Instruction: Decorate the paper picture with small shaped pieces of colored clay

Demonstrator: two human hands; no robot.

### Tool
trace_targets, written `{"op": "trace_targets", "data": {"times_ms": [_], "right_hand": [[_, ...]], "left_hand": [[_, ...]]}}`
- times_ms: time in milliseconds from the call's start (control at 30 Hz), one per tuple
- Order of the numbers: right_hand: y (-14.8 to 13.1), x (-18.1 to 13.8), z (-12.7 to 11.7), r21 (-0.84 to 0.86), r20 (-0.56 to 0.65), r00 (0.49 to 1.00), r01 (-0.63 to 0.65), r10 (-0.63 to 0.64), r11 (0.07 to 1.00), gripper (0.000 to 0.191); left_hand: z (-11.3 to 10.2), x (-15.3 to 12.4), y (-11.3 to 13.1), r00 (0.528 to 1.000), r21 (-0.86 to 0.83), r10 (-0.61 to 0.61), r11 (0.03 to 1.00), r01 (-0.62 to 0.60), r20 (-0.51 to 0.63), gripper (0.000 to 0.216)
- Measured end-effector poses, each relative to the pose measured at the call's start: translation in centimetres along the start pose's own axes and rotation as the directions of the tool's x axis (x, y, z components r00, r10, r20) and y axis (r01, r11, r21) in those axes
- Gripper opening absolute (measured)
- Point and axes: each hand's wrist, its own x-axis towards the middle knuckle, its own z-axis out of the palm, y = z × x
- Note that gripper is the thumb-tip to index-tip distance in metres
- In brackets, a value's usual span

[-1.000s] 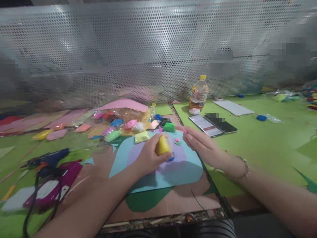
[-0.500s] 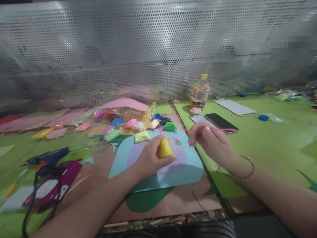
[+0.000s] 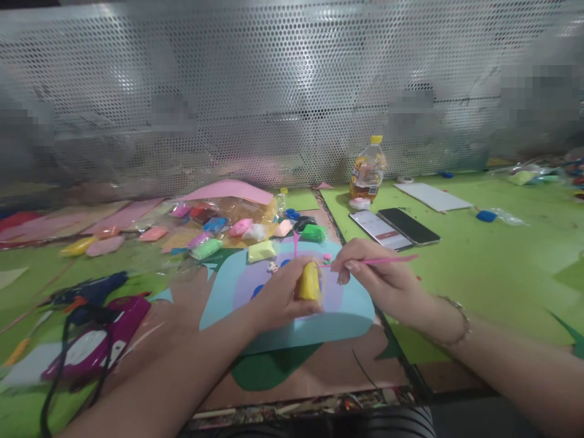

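Observation:
My left hand (image 3: 285,292) grips a packet of yellow clay (image 3: 309,283) in clear wrapping, just above the paper. Between the fingertips of my right hand (image 3: 378,277) is a thin pink modelling tool (image 3: 387,260), its tip pointing left at the packet; whether it touches the clay I cannot tell. Beneath both lies a light blue paper sheet (image 3: 347,325) with a lilac shape on it. On the lilac sit a small white figure (image 3: 272,267), blue pieces (image 3: 259,291) partly covered by my left hand, and a tiny pink flower shape (image 3: 327,258).
Packets of coloured clay, such as a pale yellow one (image 3: 261,251) and a green one (image 3: 313,232), lie behind the sheet. Two phones (image 3: 383,230) and a bottle (image 3: 367,170) stand back right. A blue glue gun (image 3: 91,291) and a magenta device (image 3: 123,328) with a black cord lie left.
My right hand has moved left and down, bringing the pink tool's tip to the yellow packet. My left hand has lowered and turned the packet slightly, uncovering the white figure and blue pieces.

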Motion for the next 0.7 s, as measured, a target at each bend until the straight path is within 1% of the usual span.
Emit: {"op": "trace_targets", "data": {"times_ms": [133, 233, 367, 467, 567, 700], "right_hand": [[-0.51, -0.09, -0.03, -0.125, 0.002, 0.999, 0.054, -0.054, 0.991, 0.017], [-0.63, -0.01, -0.03, -0.166, 0.013, 0.997, 0.073, -0.072, 0.983, 0.017], [-0.32, 0.02, 0.07, -0.155, 0.009, 0.995, 0.096, -0.096, 0.983, 0.016], [-0.06, 0.03, 0.19, -0.131, 0.006, 0.998, 0.058, -0.057, 0.990, 0.016], [-0.01, 0.15, 0.31, -0.072, -0.011, 1.000, 0.007, -0.008, 0.997, 0.018], [-0.23, 0.31, 0.38, -0.029, -0.011, 1.000, -0.006, 0.006, 1.000, 0.020]], "left_hand": [[0.08, -0.02, 0.03, 0.999, -0.069, -0.029, 0.997, 0.031, 0.027, 0.062], [0.09, -0.01, 0.01, 0.998, -0.061, -0.048, 0.997, 0.050, 0.041, 0.064], [0.01, 0.06, -0.02, 0.997, -0.034, -0.039, 0.999, 0.041, 0.073, 0.069], [-0.10, 0.14, 0.03, 0.996, 0.002, -0.027, 1.000, 0.027, 0.082, 0.071], [-0.21, 0.20, 0.09, 0.996, 0.022, -0.021, 1.000, 0.019, 0.089, 0.072], [-0.29, 0.22, 0.19, 0.994, 0.009, -0.026, 1.000, 0.025, 0.110, 0.071]]}}
